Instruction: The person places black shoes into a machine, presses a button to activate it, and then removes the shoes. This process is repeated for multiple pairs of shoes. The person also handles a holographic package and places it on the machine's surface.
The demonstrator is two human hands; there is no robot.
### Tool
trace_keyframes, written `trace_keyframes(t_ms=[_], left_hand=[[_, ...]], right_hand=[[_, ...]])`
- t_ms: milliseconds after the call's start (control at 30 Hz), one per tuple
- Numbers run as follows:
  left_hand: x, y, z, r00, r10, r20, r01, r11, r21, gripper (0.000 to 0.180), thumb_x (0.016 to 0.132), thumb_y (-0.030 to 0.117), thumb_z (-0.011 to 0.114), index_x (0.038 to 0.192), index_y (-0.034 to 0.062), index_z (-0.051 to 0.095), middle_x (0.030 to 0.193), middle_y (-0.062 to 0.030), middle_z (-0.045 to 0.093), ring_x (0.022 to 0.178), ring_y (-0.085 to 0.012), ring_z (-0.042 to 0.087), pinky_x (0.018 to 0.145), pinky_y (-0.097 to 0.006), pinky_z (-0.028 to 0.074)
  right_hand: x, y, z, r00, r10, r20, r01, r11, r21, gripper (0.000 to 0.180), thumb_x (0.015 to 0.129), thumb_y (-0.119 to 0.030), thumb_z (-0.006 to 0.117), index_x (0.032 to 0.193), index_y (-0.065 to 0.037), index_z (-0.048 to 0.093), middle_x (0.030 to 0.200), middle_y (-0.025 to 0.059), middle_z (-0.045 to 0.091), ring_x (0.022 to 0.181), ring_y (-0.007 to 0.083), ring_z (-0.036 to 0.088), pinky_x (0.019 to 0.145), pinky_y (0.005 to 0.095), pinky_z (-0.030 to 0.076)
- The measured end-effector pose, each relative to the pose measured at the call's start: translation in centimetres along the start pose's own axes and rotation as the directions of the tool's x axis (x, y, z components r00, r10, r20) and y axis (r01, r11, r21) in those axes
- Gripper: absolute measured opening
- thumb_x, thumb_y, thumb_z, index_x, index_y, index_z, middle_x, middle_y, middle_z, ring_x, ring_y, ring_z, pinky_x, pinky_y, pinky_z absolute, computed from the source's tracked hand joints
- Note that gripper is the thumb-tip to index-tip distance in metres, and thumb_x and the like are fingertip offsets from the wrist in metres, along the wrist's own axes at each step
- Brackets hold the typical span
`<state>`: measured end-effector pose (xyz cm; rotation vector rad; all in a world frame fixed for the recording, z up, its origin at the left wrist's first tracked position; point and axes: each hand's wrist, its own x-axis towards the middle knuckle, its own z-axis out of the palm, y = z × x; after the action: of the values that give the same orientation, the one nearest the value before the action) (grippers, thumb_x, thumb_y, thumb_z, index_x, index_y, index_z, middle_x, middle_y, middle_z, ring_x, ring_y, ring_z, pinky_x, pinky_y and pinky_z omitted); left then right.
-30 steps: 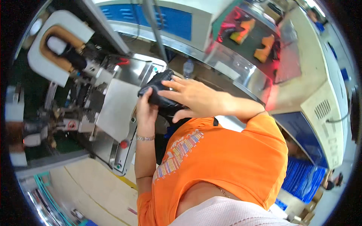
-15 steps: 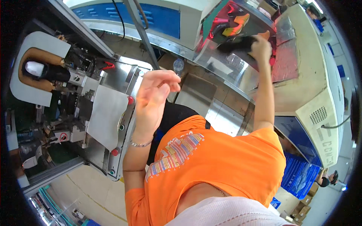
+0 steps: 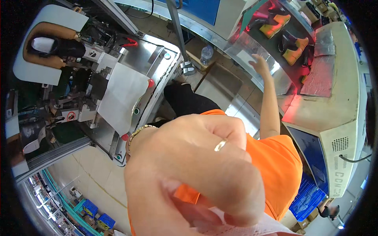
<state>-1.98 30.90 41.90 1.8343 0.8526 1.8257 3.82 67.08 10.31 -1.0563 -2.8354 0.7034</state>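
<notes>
My left hand [image 3: 193, 165] fills the lower middle, very close to the camera, its fingers curled in. A ring sits on one finger and a bracelet on the wrist. The fingertips are hidden near white fabric [image 3: 256, 227], so I cannot tell what they hold. My right hand [image 3: 260, 67] is out at the right with its fingers apart and nothing in it, over the metal ledge [image 3: 246, 43] of the heating machine. Beyond it, a boot [image 3: 295, 51] with a black upper and an orange-yellow foot part lies on the dark belt under red light. A similar boot [image 3: 275, 26] lies farther back.
At left stands a machine with a black shoe piece [image 3: 71, 48] inside a tan curved pad [image 3: 37, 29]. A white sheet [image 3: 124, 94] covers part of its metal table, beside red buttons [image 3: 151, 83]. A plastic bottle [image 3: 206, 54] stands beyond. Blue crates [image 3: 309, 196] are at lower right.
My right hand has let go of the dark boot, now resting on the belt, and drawn back leftward. My left hand has come up close to the camera, and the view has shifted.
</notes>
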Motion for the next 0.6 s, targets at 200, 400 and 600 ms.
trace_keyframes(t_ms=[200, 400, 600], left_hand=[[0.2, -0.4, 0.2, 0.999, 0.021, 0.037, -0.02, 1.0, -0.016, 0.018, 0.083, 0.029, 0.053, 0.084, 0.0118, 0.052, 0.077, -0.0068, 0.054, 0.062, -0.0133, 0.05, 0.054, -0.026, 0.032], [-0.4, -0.2, 1.2, 0.998, 0.057, 0.03, -0.057, 0.998, 0.006, 0.022, 0.083, 0.033, 0.053, 0.081, 0.0111, 0.053, 0.075, -0.0067, 0.055, 0.06, -0.0137, 0.05, 0.054, -0.026, 0.032], [-0.1, -0.6, 2.8, 0.998, 0.059, 0.036, -0.061, 0.998, 0.034, 0.026, 0.083, 0.036, 0.053, 0.077, 0.0103, 0.053, 0.073, -0.0067, 0.056, 0.058, -0.014, 0.05, 0.053, -0.027, 0.031]], right_hand=[[0.0, -6.2, 3.0, 0.986, -0.148, 0.082, 0.145, 0.989, 0.042, 0.045, 0.07, -0.025, 0.063, 0.11, -0.008, 0.054, 0.111, 0.018, 0.053, 0.104, 0.0323, 0.05, 0.088, 0.0383, 0.04], [2.4, -14.4, 5.4, 0.896, -0.443, 0.017, 0.433, 0.883, 0.182, 0.04, 0.07, -0.022, 0.062, 0.107, -0.006, 0.056, 0.106, 0.0173, 0.055, 0.1, 0.0317, 0.052, 0.085, 0.0374, 0.041], [3.9, -22.0, 9.2, 0.796, -0.602, -0.067, 0.586, 0.738, 0.335, 0.037, 0.07, -0.02, 0.061, 0.104, -0.006, 0.057, 0.11, 0.0146, 0.052, 0.101, 0.0301, 0.051, 0.085, 0.036, 0.041]])
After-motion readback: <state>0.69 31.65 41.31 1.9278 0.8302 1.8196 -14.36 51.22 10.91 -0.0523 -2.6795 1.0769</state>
